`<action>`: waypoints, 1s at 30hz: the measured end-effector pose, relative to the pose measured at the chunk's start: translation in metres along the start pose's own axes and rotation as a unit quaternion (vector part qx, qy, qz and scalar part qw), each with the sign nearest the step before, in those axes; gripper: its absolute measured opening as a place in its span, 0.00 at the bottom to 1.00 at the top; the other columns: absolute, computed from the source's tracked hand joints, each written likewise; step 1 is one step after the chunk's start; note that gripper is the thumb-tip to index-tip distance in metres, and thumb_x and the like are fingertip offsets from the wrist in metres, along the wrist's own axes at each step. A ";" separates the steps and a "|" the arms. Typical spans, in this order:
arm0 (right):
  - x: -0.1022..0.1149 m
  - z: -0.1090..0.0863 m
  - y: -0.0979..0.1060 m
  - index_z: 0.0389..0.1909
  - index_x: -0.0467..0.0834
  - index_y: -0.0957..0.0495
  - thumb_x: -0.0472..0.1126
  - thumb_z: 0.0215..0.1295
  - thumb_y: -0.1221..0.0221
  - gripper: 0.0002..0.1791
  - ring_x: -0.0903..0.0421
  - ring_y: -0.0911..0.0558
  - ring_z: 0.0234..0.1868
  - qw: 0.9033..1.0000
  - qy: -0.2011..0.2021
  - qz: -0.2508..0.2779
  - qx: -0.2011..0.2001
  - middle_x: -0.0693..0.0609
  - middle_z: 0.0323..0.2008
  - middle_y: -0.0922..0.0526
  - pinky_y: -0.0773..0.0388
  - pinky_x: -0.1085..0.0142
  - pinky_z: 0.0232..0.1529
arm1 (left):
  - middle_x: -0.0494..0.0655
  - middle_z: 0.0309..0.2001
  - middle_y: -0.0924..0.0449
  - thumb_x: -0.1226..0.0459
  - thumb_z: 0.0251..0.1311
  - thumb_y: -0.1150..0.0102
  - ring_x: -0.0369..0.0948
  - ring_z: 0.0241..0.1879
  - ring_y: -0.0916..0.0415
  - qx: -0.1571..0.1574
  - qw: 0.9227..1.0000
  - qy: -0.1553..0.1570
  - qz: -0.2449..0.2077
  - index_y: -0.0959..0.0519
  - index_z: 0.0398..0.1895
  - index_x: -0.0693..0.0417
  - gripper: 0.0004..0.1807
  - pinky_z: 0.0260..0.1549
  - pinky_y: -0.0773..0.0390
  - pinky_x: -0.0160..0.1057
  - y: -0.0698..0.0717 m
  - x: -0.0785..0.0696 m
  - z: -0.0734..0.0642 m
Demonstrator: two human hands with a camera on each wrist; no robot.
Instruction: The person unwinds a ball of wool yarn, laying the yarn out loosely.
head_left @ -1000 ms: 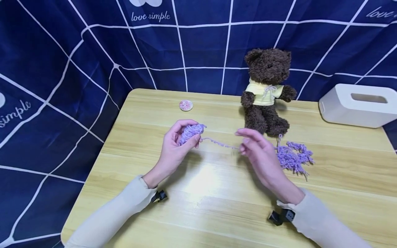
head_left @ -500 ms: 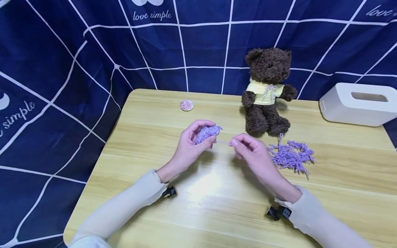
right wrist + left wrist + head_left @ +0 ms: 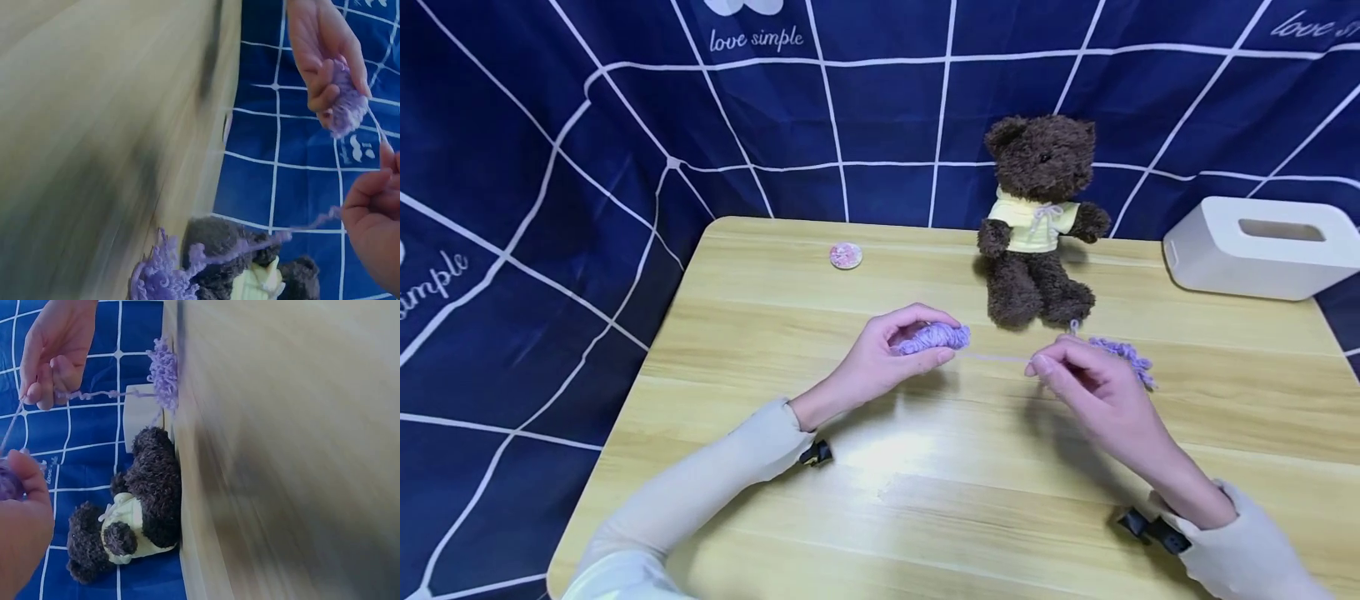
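Observation:
My left hand [image 3: 887,354] grips a small ball of purple yarn [image 3: 936,338] above the middle of the table. A thin strand [image 3: 996,357] runs from the ball to my right hand [image 3: 1101,392], which pinches it between thumb and fingertips. Past the right hand, a knotted, bumpy length of yarn [image 3: 94,395] leads down to a loose purple heap [image 3: 164,375] on the table. In the head view the right hand covers much of that heap. The right wrist view shows the left fingers [image 3: 325,94] wrapped about the ball.
A brown teddy bear [image 3: 1037,217] in a yellow shirt sits behind the yarn. To its right stands a white tissue box [image 3: 1262,250]. A round pink-and-white disc [image 3: 846,256] lies near the back edge of the wooden table [image 3: 760,333]. Blue checked cloth [image 3: 880,117] hangs behind.
Both hands have shifted right, the left with the yarn ball. My right hand first reached in with fingers apart, pinched the strand near the ball, then drew it out to the right.

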State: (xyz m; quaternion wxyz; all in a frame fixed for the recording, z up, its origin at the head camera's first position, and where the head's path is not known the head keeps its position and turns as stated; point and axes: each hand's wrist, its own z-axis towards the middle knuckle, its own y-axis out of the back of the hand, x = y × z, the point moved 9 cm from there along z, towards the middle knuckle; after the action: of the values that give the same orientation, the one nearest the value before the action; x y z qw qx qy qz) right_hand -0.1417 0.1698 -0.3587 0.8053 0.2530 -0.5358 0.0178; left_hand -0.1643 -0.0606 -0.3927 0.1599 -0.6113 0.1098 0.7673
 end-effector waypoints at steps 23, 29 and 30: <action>-0.023 -0.024 0.073 0.40 0.20 0.22 0.22 0.79 0.46 0.07 0.55 0.21 0.33 0.968 -0.031 0.183 -0.167 0.45 0.32 0.15 0.19 0.74 0.34 | 0.59 0.54 0.20 0.80 0.66 0.41 0.47 0.51 0.17 0.050 0.986 -0.017 -0.158 0.29 0.55 0.80 0.16 0.50 0.11 0.41 -0.005 -0.007 -0.012; -0.027 -0.030 0.077 0.38 0.22 0.22 0.24 0.80 0.44 0.08 0.56 0.21 0.32 0.969 -0.056 0.161 -0.176 0.46 0.31 0.16 0.20 0.74 0.34 | 0.57 0.47 0.16 0.81 0.70 0.40 0.43 0.37 0.16 0.007 0.989 -0.009 -0.146 0.27 0.65 0.75 0.21 0.35 0.12 0.35 0.006 -0.006 -0.017; -0.028 -0.031 0.077 0.38 0.22 0.22 0.24 0.80 0.44 0.09 0.55 0.21 0.32 0.970 -0.057 0.160 -0.176 0.46 0.31 0.16 0.20 0.74 0.34 | 0.56 0.44 0.16 0.80 0.71 0.40 0.43 0.33 0.18 0.003 0.990 -0.010 -0.143 0.27 0.67 0.74 0.22 0.31 0.13 0.35 0.008 -0.006 -0.018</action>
State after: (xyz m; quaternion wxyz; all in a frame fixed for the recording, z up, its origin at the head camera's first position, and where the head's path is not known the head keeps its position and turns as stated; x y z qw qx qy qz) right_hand -0.1502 0.2566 -0.3622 0.7923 0.0185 -0.6087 0.0373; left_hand -0.1500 -0.0750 -0.3916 0.2708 -0.6121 0.0223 0.7426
